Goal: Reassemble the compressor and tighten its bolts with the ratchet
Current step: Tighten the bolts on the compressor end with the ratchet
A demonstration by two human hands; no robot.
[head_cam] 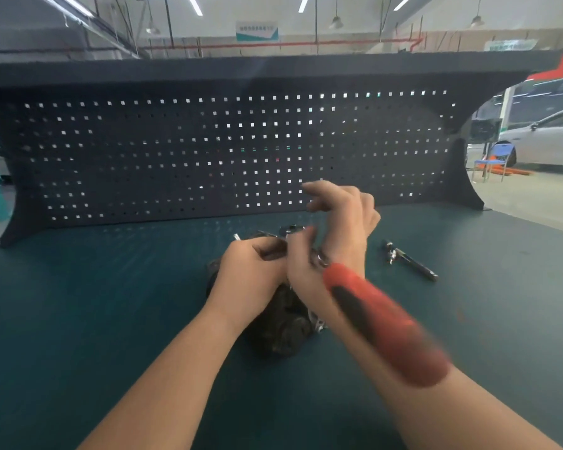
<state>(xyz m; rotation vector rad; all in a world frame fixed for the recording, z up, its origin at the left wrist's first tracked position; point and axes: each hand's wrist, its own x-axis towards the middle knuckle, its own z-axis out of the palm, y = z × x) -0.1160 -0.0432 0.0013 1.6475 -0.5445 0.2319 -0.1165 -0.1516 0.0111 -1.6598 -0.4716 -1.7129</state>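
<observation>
Compressor (283, 323) on bench (111, 303); spare ratchet (410, 261) right, pegboard (176, 151) behind

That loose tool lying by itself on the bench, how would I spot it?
Start at the green bench top, in front of the dark pegboard. Right of the right hand lies a slim dark metal tool, untouched. Unlike the blurred red-handled ratchet, it has no red.

Both hands cover most of the compressor (281, 323), so only its dark lower body shows beneath them, too blurred for detail. The ratchet (384, 323) is smeared by motion blur along its red and black handle; its head is hidden behind the right hand (332, 235). What the left hand (252, 266) grips cannot be told. Both forearms are cut off by the bottom edge.
</observation>
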